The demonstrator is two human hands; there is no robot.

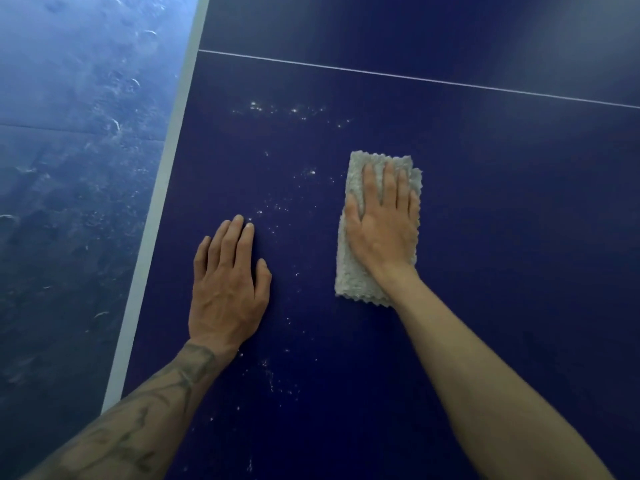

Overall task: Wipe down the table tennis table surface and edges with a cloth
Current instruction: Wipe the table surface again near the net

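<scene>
- The dark blue table tennis surface (485,237) fills most of the head view, matte and smooth, and runs off the frame at the top, right and bottom.
- A broad white painted edge band (162,188) runs along the surface's left side, slanting from the upper middle of the view down to the lower left.
- A thin white line (415,79) crosses the surface in the upper part of the view, starting at the edge band and sloping down to the right.
- Beyond the edge band lies a scuffed blue floor (69,168), marked with pale curved smears.
- Pale dusty specks (294,110) are scattered over the surface: a cluster just below the thin line, and more between the two hands and down toward the bottom of the view.
- The pale grey folded rectangular cloth with zigzag edges (356,275) lies flat on the surface, right of centre, its long side pointing away from the person.
- The right hand (382,223) lies palm down on the cloth, its fingers (389,181) stretched out flat and close together; they press on the cloth and are not curled around it.
- The left hand (227,289) lies palm down on the bare surface, between the edge band and the cloth and well apart from the cloth, its fingers straight and nearly together, holding nothing.
- The left forearm (138,417) is bare and bears dark tattoo marks.
</scene>
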